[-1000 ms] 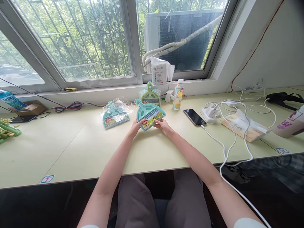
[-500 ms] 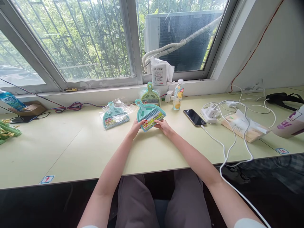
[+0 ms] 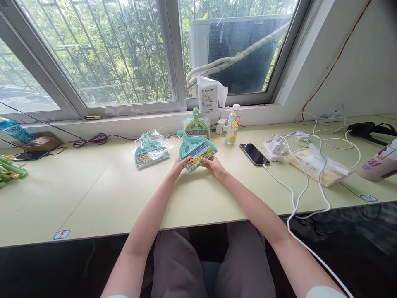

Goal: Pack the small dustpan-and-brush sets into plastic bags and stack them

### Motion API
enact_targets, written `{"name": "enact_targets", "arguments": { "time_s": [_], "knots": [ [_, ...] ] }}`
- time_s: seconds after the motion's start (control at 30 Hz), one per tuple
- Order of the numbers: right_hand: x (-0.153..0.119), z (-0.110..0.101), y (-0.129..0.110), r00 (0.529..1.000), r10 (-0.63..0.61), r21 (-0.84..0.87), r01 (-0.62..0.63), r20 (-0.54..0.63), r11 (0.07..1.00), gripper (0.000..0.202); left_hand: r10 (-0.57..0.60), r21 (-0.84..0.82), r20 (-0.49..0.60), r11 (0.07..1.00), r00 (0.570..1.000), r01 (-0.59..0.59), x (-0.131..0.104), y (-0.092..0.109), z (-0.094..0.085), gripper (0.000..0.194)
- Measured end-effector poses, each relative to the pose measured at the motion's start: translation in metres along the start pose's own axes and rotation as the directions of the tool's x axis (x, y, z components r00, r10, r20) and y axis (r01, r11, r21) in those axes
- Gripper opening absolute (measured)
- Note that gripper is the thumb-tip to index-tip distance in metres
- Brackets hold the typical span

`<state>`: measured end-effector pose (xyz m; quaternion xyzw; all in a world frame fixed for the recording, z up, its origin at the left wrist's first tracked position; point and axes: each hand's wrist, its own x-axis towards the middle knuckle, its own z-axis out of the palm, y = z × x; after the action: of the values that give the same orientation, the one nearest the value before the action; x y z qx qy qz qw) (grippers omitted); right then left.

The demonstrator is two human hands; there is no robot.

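Note:
Between my hands is a teal dustpan and brush set [image 3: 195, 148], tilted, with a colourful label along its lower edge. My left hand [image 3: 178, 166] is closed on its lower left corner. At the lower right edge my right hand [image 3: 213, 164] grips it, thumb on the label. To the left, a second teal dustpan set [image 3: 150, 153] lies on the table, partly in clear plastic wrap. A green dustpan set [image 3: 196, 123] in plastic leans upright against the sill, its lower part hidden behind the held one.
Right of my hands stand a drink bottle [image 3: 233, 125] and a phone [image 3: 254, 154] on a cable. Farther right are a power strip [image 3: 274, 149], a tissue pack [image 3: 321, 165] and looping white cables. A cardboard box [image 3: 43, 141] sits far left. The table [image 3: 118, 211] ends before my lap.

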<state>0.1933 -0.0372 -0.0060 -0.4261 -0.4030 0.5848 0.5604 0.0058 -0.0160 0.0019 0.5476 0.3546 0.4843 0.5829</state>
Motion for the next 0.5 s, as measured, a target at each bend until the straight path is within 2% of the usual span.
{"name": "enact_targets", "arguments": {
  "time_s": [0.27,0.5],
  "knots": [
    [0.0004,-0.0011,0.0009,1.0,-0.009,0.007,0.009,-0.019,1.0,0.023,-0.004,0.032,0.024,0.999,1.0,0.003,-0.0021,0.0009,-0.0008,0.057],
    [-0.0003,-0.0019,-0.0002,1.0,-0.028,0.011,0.028,-0.013,1.0,0.021,-0.025,0.045,-0.003,0.999,1.0,0.025,0.0018,-0.0036,-0.0032,0.059]
  ]
}}
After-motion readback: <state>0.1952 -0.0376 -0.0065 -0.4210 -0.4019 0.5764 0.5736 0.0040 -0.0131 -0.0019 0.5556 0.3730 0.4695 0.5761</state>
